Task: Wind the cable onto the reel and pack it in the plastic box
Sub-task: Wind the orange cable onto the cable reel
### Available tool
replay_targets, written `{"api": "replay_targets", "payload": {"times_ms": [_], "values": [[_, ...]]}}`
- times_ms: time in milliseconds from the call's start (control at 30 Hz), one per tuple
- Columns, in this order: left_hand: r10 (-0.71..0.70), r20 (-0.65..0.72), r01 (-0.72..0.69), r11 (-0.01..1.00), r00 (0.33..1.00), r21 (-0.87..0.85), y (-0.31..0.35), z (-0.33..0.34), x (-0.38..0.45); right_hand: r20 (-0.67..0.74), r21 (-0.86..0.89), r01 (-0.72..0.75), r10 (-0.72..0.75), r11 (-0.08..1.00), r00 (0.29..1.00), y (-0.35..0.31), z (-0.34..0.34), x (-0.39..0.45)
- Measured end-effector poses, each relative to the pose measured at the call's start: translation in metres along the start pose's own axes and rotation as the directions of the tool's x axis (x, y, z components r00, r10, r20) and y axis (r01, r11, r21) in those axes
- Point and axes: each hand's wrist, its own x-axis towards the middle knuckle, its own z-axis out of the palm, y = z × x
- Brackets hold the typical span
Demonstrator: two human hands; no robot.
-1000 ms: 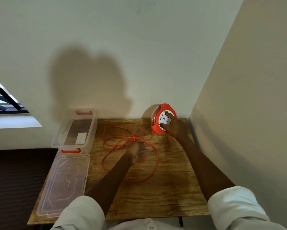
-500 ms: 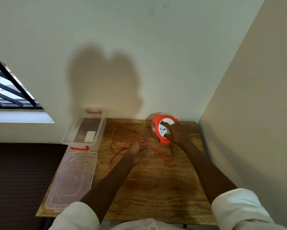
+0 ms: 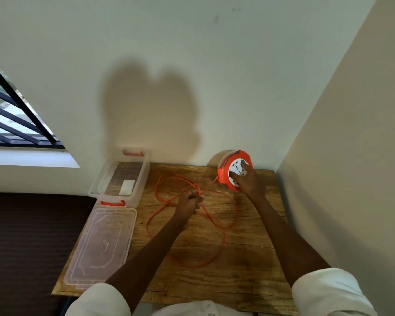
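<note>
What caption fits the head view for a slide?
Left hand holds the orange cable; right hand rests on the reel, the open plastic box beside them.

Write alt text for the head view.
A person's right hand grips an orange reel standing at the table's back edge while the left hand holds its loose cable. An open box and lid lie left.

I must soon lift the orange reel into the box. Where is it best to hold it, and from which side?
Probably grip the reel by its orange rim, coming from above: it stands on edge at the wall, white socket face toward the person, and the right hand already rests there. The trailing cable leaves its left side.
</note>
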Motion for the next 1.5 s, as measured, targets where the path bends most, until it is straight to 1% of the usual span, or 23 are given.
{"api": "replay_targets", "payload": {"times_ms": [133,233,300,367,400,467,533,633,733,833,900,1000,1100,1167,1233,1267,1300,1367,1433,1500], "values": [[0.085,-0.030,-0.085,0.996,0.996,-0.010,0.003,-0.002,-0.001,0.073,-0.164,0.074,-0.062,0.984,0.995,0.001,0.002,-0.002],[0.156,-0.037,-0.156,0.988,0.987,0.003,0.005,-0.003,-0.002,0.131,-0.291,0.153,-0.119,0.944,0.984,-0.001,0.006,-0.006],[0.197,-0.040,-0.196,0.980,0.980,0.028,0.008,-0.005,-0.003,0.161,-0.363,0.217,-0.168,0.906,0.973,-0.002,0.010,-0.008],[0.271,-0.031,-0.269,0.962,0.962,0.047,0.014,-0.007,-0.005,0.205,-0.397,0.281,-0.214,0.874,0.955,-0.004,0.013,-0.011],[0.313,-0.037,-0.310,0.949,0.949,0.063,0.017,-0.008,-0.005,0.223,-0.426,0.318,-0.243,0.847,0.944,-0.005,0.015,-0.013],[0.364,-0.061,-0.359,0.931,0.930,0.069,0.021,-0.011,-0.003,0.248,-0.515,0.400,-0.315,0.758,0.916,-0.006,0.017,-0.015],[0.367,-0.075,-0.365,0.930,0.927,0.051,0.024,-0.015,-0.001,0.302,-0.570,0.471,-0.362,0.673,0.882,-0.008,0.021,-0.016],[0.349,-0.071,-0.346,0.937,0.935,0.044,0.031,-0.020,0.003,0.399,-0.576,0.550,-0.378,0.605,0.835,-0.011,0.028,-0.017],[0.343,-0.049,-0.339,0.938,0.938,0.077,0.042,-0.026,0.007,0.467,-0.589,0.642,-0.440,0.491,0.767,-0.011,0.032,-0.020],[0.299,-0.017,-0.295,0.949,0.954,0.114,0.051,-0.033,0.013,0.513,-0.591,0.715,-0.511,0.373,0.690,-0.010,0.032,-0.022],[0.287,0.027,-0.287,0.939,0.958,0.188,0.053,-0.040,0.017,0.522,-0.580,0.742,-0.546,0.337,0.656,-0.011,0.033,-0.023],[0.242,0.129,-0.271,0.911,0.962,0.311,0.057,-0.047,0.022,0.500,-0.540,0.757,-0.583,0.368,0.641,-0.016,0.035,-0.023],[0.228,0.205,-0.285,0.904,0.952,0.319,0.062,-0.051,0.025,0.503,-0.530,0.754,-0.572,0.388,0.648,-0.018,0.035,-0.022],[0.254,0.220,-0.320,0.878,0.942,0.355,0.064,-0.052,0.025,0.507,-0.521,0.750,-0.560,0.406,0.655,-0.018,0.036,-0.019],[0.267,0.198,-0.325,0.868,0.943,0.377,0.063,-0.052,0.027,0.499,-0.473,0.752,-0.563,0.460,0.659,-0.019,0.037,-0.019],[0.270,0.182,-0.321,0.866,0.946,0.384,0.063,-0.051,0.027,0.487,-0.404,0.751,-0.573,0.522,0.659,-0.020,0.037,-0.020],[0.267,0.164,-0.311,0.865,0.950,0.394,0.062,-0.051,0.028,0.470,-0.293,0.742,-0.585,0.603,0.661,-0.021,0.037,-0.021],[0.252,0.137,-0.286,0.865,0.958,0.413,0.061,-0.052,0.031,0.453,-0.030,0.661,-0.580,0.749,0.677,-0.025,0.037,-0.022],[0.231,0.126,-0.263,0.867,0.965,0.423,0.058,-0.052,0.032,0.472,0.159,0.501,-0.511,0.851,0.718,-0.028,0.038,-0.023],[0.221,0.120,-0.251,0.877,0.968,0.409,0.057,-0.053,0.033,0.460,0.252,0.330,-0.413,0.910,0.786,-0.032,0.040,-0.026]]}}
